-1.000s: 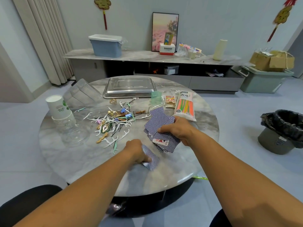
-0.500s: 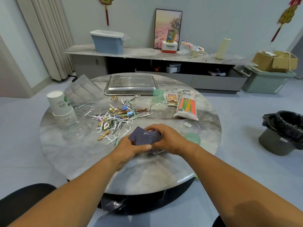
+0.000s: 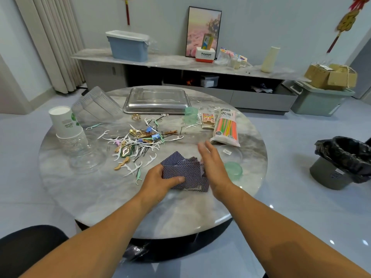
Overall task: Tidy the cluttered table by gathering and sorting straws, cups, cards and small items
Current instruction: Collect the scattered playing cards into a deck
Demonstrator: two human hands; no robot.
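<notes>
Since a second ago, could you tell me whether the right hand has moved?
Yes. The right hand has lifted off the cards and opened, now beside them toward the green lid.

left hand point(image 3: 158, 180) grips blue-backed cards point(image 3: 181, 170) on table point(image 3: 90, 189); right hand point(image 3: 212, 165) flat-fingered beside them; straw pack point(image 3: 225, 127) beyond.

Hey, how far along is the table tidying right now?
Early. Done: paper cups stacked. In hand: the left hand grips the loose playing cards, with the right hand open beside them. Left: floss picks and clips scattered mid-table, straw pack and green lid unsorted.
</notes>
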